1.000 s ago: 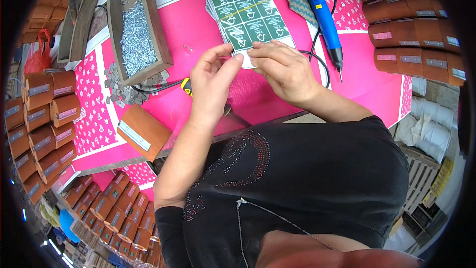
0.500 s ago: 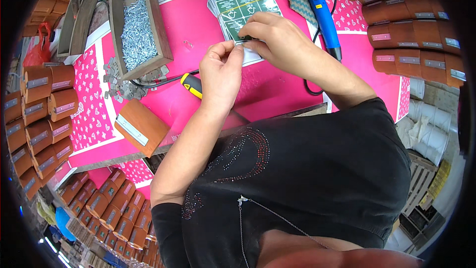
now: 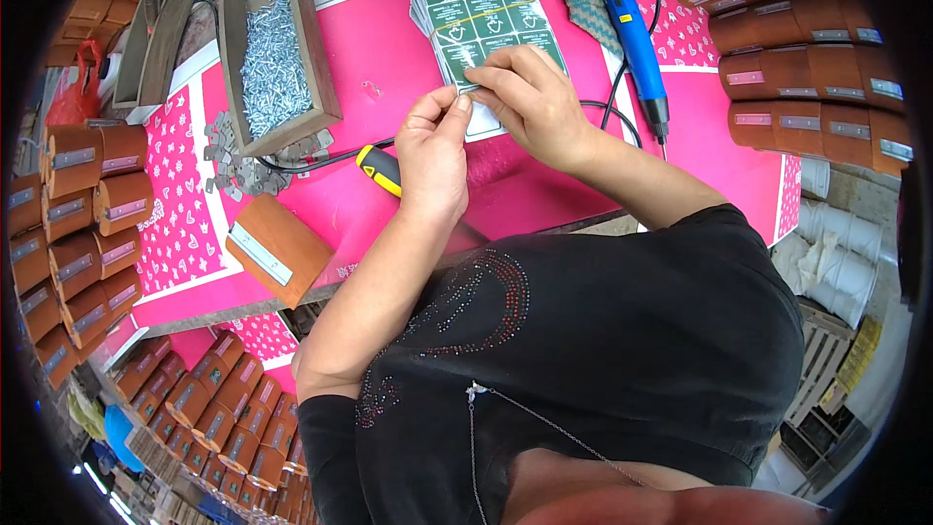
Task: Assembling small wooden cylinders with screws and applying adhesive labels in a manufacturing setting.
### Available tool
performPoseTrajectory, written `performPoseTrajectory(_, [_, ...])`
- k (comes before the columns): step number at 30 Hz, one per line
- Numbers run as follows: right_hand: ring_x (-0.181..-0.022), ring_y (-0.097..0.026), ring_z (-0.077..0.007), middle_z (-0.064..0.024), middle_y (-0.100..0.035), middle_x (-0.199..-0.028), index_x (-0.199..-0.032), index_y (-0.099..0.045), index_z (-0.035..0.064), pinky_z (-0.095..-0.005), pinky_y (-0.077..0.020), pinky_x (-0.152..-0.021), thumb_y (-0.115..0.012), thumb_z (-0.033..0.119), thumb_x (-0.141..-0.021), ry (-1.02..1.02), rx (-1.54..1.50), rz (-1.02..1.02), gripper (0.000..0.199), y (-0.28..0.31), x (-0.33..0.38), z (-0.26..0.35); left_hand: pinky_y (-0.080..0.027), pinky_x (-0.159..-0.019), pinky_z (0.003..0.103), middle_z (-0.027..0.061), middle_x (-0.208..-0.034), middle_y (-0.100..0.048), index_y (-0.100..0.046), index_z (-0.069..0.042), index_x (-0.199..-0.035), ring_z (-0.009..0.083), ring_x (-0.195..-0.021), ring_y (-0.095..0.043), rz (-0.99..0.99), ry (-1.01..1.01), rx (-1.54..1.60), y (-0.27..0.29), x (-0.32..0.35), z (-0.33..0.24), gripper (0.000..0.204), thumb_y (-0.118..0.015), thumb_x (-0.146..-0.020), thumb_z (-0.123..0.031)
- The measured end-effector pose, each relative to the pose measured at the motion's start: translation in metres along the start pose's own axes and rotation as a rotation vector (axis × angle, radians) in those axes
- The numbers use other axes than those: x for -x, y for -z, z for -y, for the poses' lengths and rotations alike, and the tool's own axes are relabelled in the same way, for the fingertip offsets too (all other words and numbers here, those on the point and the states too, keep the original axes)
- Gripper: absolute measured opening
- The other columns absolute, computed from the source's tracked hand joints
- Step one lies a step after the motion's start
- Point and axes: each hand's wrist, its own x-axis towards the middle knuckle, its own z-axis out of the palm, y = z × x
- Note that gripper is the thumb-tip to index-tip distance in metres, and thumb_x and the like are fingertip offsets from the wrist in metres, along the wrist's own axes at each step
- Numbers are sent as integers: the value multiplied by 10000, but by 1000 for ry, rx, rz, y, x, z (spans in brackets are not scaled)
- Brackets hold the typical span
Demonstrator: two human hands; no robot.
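A stack of sheets of dark green labels (image 3: 483,10), bound with a rubber band, lies on the pink table (image 3: 389,49). My right hand (image 3: 530,102) rests on the near edge of the stack, fingertips pinching a label there. My left hand (image 3: 432,151) is beside it, thumb and forefinger pinched together at the same label corner. What the fingers actually hold is too small to see clearly.
A wooden tray of silver screws (image 3: 272,49) sits at the left, small metal plates (image 3: 233,160) piled beside it. A yellow-handled tool (image 3: 381,169) lies under my left wrist. A blue electric screwdriver (image 3: 637,34) lies right. Brown wooden boxes (image 3: 277,248) surround the table.
Both hands have moved away from me, up to the near edge of the label stack. The right hand's fingers now lie on the labels.
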Motion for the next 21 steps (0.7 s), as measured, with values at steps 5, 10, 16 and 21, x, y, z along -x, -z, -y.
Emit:
performPoseTrajectory(5, [-770, -519, -249, -87, -521, -840, -908, -586, 36, -334, -444, -649, -651, 50, -676, -9, -30, -44, 241, -2, 1, 0, -440, -663, 201, 49, -841, -594, -563, 33, -962, 73, -752, -538, -15, 21, -46, -3, -2, -8, 142, -522, -858, -55])
performPoseTrajectory(10, [-754, -549, -268, -112, -534, -793, -874, -589, 28, -351, -450, -647, -631, 62, -699, -147, -155, 81, 184, 10, -16, 4, -437, -636, 202, 38, -826, -579, -579, 35, -940, 69, -729, -530, -31, -104, -197, 2, -6, -2, 134, -540, -846, -52])
performPoseTrajectory(16, [-737, -580, -293, -125, -565, -793, -850, -580, 2, -353, -473, -618, -625, 40, -678, 80, 88, 220, 182, 17, -26, 2, -436, -615, 220, 41, -815, -534, -590, 42, -834, 88, -688, -525, -14, -392, -557, 2, -5, -6, 68, -560, -807, -12])
performPoseTrajectory(21, [-692, -573, -287, -111, -553, -734, -779, -570, -2, -362, -467, -597, -599, 42, -669, 152, 131, 409, 122, 23, -37, 2, -416, -639, 218, 30, -800, -526, -609, 24, -860, 87, -716, -500, 16, -534, -782, 1, -5, -11, 84, -563, -814, -29])
